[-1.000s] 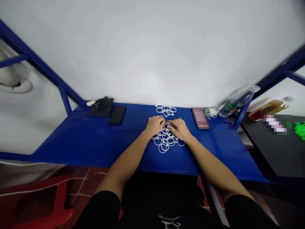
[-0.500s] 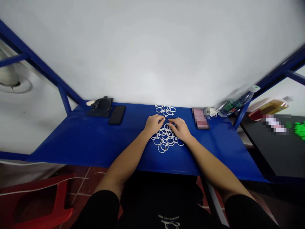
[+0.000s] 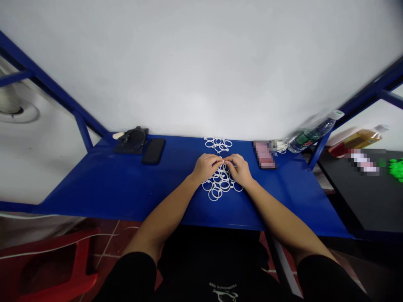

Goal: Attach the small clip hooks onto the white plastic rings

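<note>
My left hand (image 3: 206,167) and my right hand (image 3: 239,170) meet fingertip to fingertip over a blue table (image 3: 119,184). Both pinch a small white piece, apparently a looped cable tie (image 3: 223,166), mostly hidden by the fingers. Below and between the hands lies a pile of white looped cable ties (image 3: 217,184), overlapping one another, each ring with a small block on it. A smaller group of similar white loops (image 3: 218,144) rests beyond the hands, close to the wall.
At the left are a black phone (image 3: 153,151) and a dark item (image 3: 134,140). To the right lie a phone with a blurred screen (image 3: 265,155), a white cable (image 3: 280,146) and a tilted clear bottle (image 3: 311,136). Blue metal posts (image 3: 82,126) flank the table; a red chair (image 3: 75,268) stands lower left.
My hands have come together, closing the gap between their fingertips onto a white cable tie. The far group and the pile look about the same.
</note>
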### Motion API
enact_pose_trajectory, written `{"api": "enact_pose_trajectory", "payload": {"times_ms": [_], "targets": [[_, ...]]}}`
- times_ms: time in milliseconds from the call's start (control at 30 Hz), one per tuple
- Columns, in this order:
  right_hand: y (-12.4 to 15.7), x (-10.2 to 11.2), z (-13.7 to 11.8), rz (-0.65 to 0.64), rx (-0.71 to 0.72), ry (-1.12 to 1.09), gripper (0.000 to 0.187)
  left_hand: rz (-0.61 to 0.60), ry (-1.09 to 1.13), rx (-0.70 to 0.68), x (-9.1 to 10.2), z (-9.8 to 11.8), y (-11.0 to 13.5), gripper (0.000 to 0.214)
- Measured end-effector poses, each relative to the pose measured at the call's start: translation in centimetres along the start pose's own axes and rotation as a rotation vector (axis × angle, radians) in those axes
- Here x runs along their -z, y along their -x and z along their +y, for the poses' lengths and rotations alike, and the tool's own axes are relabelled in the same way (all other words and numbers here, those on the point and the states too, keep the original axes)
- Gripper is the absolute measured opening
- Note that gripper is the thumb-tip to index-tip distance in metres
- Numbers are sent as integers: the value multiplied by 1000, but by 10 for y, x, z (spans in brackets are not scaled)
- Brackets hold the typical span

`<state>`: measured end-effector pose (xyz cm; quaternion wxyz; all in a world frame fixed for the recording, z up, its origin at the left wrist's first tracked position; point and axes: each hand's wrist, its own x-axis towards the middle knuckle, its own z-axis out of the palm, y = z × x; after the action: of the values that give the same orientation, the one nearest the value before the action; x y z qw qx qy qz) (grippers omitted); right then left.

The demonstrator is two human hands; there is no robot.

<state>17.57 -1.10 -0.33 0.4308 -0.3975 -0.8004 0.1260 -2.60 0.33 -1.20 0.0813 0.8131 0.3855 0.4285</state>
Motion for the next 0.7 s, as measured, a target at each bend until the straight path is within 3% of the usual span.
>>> {"api": "enact_pose_trajectory", "payload": {"times_ms": [433, 700], "targets": [[3, -12, -3, -6, -185, 52, 25, -44, -18, 64, -5, 0, -1, 12], [-2, 0, 7, -66, -148, 157, 27, -30, -69, -7, 2, -3, -3, 12]]}}
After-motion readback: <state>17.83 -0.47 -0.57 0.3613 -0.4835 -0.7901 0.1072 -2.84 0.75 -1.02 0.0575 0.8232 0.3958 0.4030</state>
